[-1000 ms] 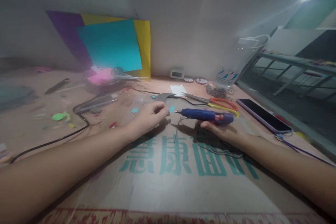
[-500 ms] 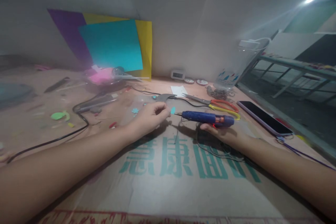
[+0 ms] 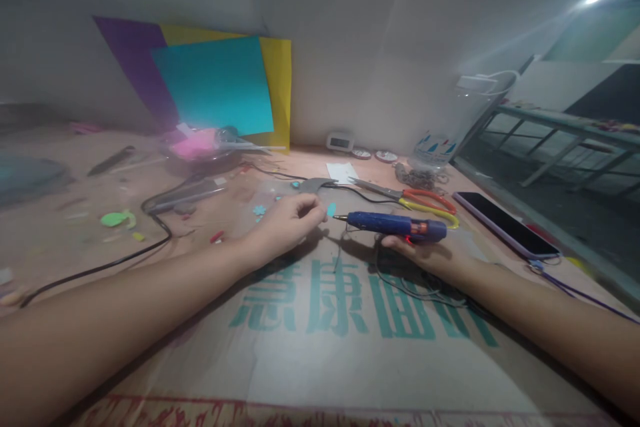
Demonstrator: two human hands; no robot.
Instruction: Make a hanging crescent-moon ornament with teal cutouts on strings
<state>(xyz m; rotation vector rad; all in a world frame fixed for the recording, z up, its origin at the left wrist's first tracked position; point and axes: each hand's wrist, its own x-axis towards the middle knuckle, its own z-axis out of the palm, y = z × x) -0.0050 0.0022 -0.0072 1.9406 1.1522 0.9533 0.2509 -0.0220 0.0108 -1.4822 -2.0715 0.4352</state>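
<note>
Head view: our left hand (image 3: 297, 219) seems to pinch one small teal piece (image 3: 331, 209) above the middle of the worktop (image 3: 310, 156); our right hand (image 3: 430, 255) grips one blue glue gun (image 3: 380, 222), nozzle at the piece, though we cannot tell whether they touch. We judge this a gluing step, the next move calling for a steady dab. Farther off we count one pair of scissors (image 3: 376, 189), one phone (image 3: 506, 223) at right, three coloured sheets (image 3: 215, 88) far left.
</note>
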